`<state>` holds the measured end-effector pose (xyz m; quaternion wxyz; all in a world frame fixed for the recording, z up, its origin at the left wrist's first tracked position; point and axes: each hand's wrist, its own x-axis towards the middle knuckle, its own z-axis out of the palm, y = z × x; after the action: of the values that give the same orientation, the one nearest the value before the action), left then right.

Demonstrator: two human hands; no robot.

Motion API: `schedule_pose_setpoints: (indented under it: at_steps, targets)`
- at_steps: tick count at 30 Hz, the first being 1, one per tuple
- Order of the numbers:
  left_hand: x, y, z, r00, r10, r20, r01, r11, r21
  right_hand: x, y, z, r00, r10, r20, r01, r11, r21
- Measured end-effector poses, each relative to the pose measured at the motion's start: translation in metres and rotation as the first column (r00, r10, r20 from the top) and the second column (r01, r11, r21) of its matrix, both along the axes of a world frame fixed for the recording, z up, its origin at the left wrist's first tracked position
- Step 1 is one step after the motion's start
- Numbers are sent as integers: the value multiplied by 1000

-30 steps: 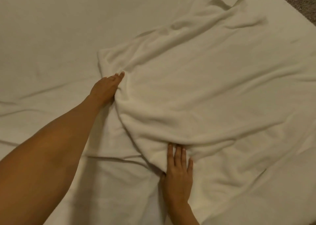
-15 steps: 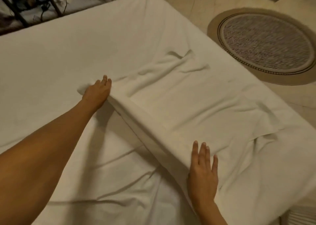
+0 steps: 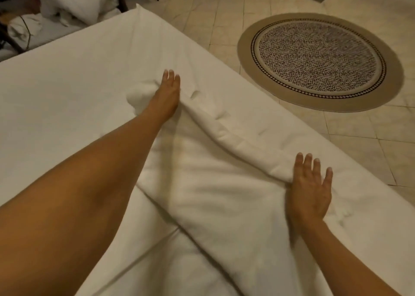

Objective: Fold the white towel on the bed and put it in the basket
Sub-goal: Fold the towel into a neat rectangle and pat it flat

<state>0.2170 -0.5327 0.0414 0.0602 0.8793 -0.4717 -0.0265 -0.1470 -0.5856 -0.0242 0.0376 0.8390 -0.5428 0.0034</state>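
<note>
White towel [image 3: 224,183], bed-edge side: I keep left hand [image 3: 167,98] and right hand [image 3: 311,192] flat, fingers spread, gripping nothing; press fold evenly, corners aligned.

Left hand [image 3: 167,94] reaches far toward 12 o'clock, fingers [image 3: 171,77] straight; right hand [image 3: 311,191] lies flat at 4 o'clock, fingers spread.

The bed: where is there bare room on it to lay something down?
The bed is bare sheet left of the left hand, back to its far edge. The towel fills the near right part, under the right hand, up to the edge by the round rug.
</note>
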Motion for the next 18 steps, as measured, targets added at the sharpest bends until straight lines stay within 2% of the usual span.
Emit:
schedule_pose_setpoints:
  at_steps: [4,6,8,9,11,15,18]
  targets:
    - [-3,-53,-19,994,43,-97,-45,999,-19,16,-48,-7,993,-116,14,117,990,-83]
    - [-23,-60,-53,993,79,-92,-77,996,34,30,-46,-19,994,-55,91,65,993,-102]
    - [-50,-55,-95,991,66,-113,-52,992,119,39,-30,-42,983,111,144,-108,994,-29]
    - [-62,-52,-113,987,69,-145,-49,989,142,40,-23,-54,978,139,155,-148,988,44]
    - [-72,-48,-138,976,101,-192,-81,990,112,37,-18,-76,982,83,168,-110,982,156]
    - [-67,-46,-156,987,94,-132,-94,996,9,38,-24,-97,975,41,219,-75,987,145]
    - [-67,-46,-159,989,96,-116,-96,995,-1,41,-24,-99,972,26,232,-66,984,167]
